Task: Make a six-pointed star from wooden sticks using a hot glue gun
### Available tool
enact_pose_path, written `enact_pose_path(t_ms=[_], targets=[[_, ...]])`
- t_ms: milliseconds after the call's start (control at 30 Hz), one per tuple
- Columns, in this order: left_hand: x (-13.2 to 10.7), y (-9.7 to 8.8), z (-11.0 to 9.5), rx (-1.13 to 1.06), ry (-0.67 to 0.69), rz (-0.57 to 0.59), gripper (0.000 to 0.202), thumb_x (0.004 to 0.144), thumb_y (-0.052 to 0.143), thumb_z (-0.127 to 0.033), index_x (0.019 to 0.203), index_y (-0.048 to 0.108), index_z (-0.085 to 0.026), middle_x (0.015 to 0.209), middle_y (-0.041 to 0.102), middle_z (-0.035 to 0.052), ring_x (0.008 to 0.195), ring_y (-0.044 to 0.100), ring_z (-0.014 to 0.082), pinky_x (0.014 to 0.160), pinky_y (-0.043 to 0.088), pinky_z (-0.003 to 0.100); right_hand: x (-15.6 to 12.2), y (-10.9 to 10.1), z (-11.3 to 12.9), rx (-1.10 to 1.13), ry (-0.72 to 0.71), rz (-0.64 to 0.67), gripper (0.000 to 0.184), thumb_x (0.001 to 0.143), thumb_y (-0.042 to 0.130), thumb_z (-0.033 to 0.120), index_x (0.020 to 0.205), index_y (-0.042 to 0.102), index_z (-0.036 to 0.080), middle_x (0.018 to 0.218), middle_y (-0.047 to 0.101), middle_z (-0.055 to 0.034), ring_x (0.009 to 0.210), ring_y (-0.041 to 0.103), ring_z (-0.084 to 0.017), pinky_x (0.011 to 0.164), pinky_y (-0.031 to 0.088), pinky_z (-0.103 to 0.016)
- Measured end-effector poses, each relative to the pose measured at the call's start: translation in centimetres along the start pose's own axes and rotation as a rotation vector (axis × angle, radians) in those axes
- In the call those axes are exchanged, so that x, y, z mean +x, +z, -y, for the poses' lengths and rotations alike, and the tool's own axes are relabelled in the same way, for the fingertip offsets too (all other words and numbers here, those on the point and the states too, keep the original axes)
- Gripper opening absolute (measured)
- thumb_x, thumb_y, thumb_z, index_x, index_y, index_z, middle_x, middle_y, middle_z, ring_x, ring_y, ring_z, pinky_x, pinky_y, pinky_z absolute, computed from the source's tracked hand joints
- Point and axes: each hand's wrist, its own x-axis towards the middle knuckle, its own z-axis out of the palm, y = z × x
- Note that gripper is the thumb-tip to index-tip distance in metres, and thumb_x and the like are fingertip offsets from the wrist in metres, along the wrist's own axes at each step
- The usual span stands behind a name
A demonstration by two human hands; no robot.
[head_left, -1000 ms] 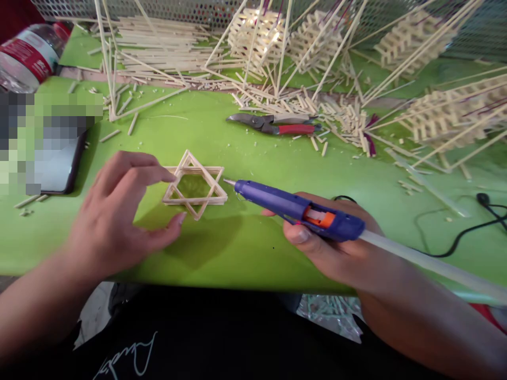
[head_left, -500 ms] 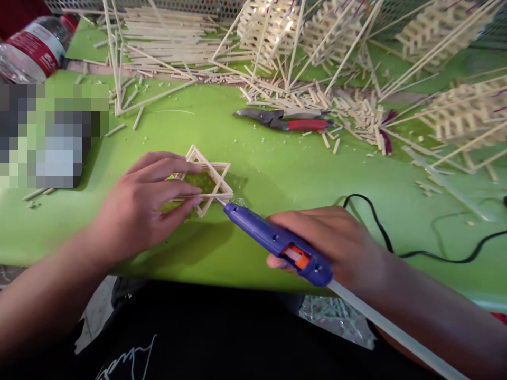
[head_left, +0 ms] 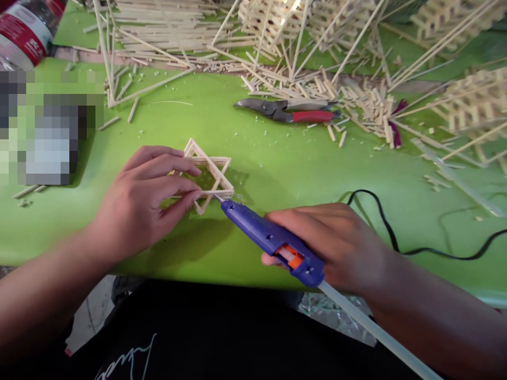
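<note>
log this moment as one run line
left hand: fingers over wooden stick star | right hand: holds blue hot glue gun, tip at star's lower right | near: glue stick, red-handled cutters

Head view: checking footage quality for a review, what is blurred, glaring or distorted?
In the head view, a pixelated patch hides the far left, the left hand looks slightly soft, glare whitens the stacked sticks at top, and the green table's edge bows.

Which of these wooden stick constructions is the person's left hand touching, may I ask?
The small flat six-pointed star, under the left hand; the others are larger lattice stacks farther back.
</note>
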Motion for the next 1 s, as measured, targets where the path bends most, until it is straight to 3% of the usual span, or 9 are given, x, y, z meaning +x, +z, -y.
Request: enact_pose_path(t_ms=[200, 700, 1000], targets=[[-0.2, 0.2, 0.0, 0.001, -0.012, -0.01, 0.009, 0.108, 0.073, -0.025, 0.102, 0.079, -0.03, 0.125, 0.086, 0.0007, 0.126, 0.077, 0.0291, 0.11, 0.065, 0.052, -0.2, 0.2, -0.1, -0.047, -0.02, 0.005, 0.034, 0.117, 0.064, 0.055, 0.116, 0.065, 0.021, 0.078, 0.077, -0.0004, 0.06, 0.069, -0.018, 0.057, 0.048, -0.034], [-0.5, 0.3, 0.0, -0.001, -0.047, 0.027, 0.012, 0.11, 0.07, -0.025, 0.104, 0.078, -0.032, 0.129, 0.084, -0.0031, 0.132, 0.074, 0.0294, 0.117, 0.061, 0.054, -1.6, 1.4, -0.4, -0.067, 0.008, -0.029, 0.026, 0.115, 0.067, 0.048, 0.118, 0.063, 0.023, 0.08, 0.076, -0.0015, 0.06, 0.068, -0.02, 0.057, 0.044, -0.038], [-0.6, 0.6, 0.2, 0.011, -0.009, -0.009, 0.009, 0.105, 0.076, -0.022, 0.106, 0.078, -0.031, 0.127, 0.086, -0.0006, 0.132, 0.076, 0.0278, 0.116, 0.063, 0.053, -1.9, 1.8, 0.1, -0.053, 0.029, -0.045, 0.02, 0.116, 0.065, 0.042, 0.117, 0.064, 0.022, 0.083, 0.078, -0.0024, 0.063, 0.071, -0.021, 0.059, 0.047, -0.038]])
